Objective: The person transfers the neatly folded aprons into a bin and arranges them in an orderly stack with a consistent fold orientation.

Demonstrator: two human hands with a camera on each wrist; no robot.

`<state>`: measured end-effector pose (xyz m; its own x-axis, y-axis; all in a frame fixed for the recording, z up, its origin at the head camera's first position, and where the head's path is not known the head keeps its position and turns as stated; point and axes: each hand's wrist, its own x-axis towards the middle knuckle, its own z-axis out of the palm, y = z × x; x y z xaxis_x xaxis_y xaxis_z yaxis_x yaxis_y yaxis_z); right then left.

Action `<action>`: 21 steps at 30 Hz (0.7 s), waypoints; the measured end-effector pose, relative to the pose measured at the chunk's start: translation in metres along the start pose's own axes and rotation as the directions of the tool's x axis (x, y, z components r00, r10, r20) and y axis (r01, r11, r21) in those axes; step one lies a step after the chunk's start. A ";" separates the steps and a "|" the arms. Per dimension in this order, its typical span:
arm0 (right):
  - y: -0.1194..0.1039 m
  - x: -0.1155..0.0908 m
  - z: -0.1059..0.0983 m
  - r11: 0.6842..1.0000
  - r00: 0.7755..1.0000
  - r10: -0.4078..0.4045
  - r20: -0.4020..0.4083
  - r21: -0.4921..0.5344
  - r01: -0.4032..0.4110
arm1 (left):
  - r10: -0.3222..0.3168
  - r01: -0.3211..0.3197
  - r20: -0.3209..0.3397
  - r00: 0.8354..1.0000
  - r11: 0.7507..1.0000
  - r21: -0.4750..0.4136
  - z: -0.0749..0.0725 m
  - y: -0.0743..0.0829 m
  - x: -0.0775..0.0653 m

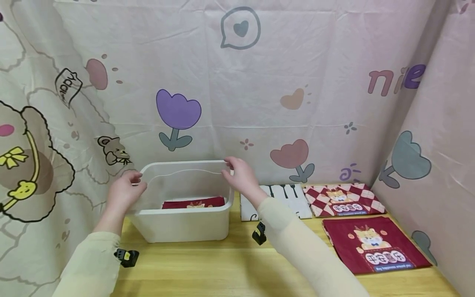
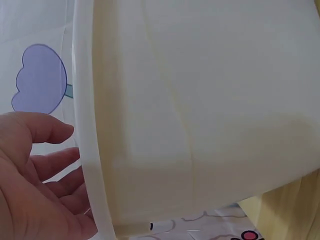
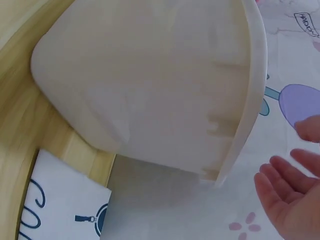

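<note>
A white plastic bin [image 1: 178, 226] stands on the wooden table, with a folded red cloth [image 1: 174, 204] printed with a cartoon animal lying inside it. At the bin's left end is my left hand [image 1: 124, 190]. In the left wrist view its loosely bent fingers [image 2: 55, 163] reach up to the rim [image 2: 89, 125]; whether they touch it I cannot tell. My right hand [image 1: 243, 178] is by the back right corner of the bin. The right wrist view shows that hand's fingers [image 3: 282, 175] spread and relaxed, apart from the rim [image 3: 257, 75], holding nothing.
Right of the bin lie a white folded cloth [image 1: 293, 206] with dark utensil prints and a red-and-white checked cloth [image 1: 319, 202]. In front of the latter is a dark red cloth [image 1: 341, 235] with a cartoon animal. A printed curtain [image 1: 237, 95] hangs behind the table [image 1: 193, 268].
</note>
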<state>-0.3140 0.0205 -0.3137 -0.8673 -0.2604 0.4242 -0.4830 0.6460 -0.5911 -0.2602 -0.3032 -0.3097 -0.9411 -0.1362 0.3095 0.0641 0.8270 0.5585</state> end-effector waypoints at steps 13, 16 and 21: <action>0.021 -0.027 -0.020 0.962 0.967 -0.254 0.012 -0.097 0.254 | 0.166 -0.165 -0.008 0.986 0.982 0.094 0.006 0.022 -0.019; 0.027 -0.033 -0.024 0.952 0.958 -0.286 0.010 -0.111 0.285 | 0.212 -0.207 -0.024 0.977 0.970 0.124 0.008 0.025 -0.023; 0.038 -0.041 -0.031 0.934 0.944 -0.328 0.019 -0.143 0.328 | 0.263 -0.250 -0.050 0.963 0.950 0.185 0.012 0.032 -0.032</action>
<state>-0.2933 0.0778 -0.3316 -0.6628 -0.4719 0.5813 -0.7181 0.6206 -0.3150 -0.2322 -0.2660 -0.3107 -0.8732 0.0590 0.4838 0.2346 0.9209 0.3111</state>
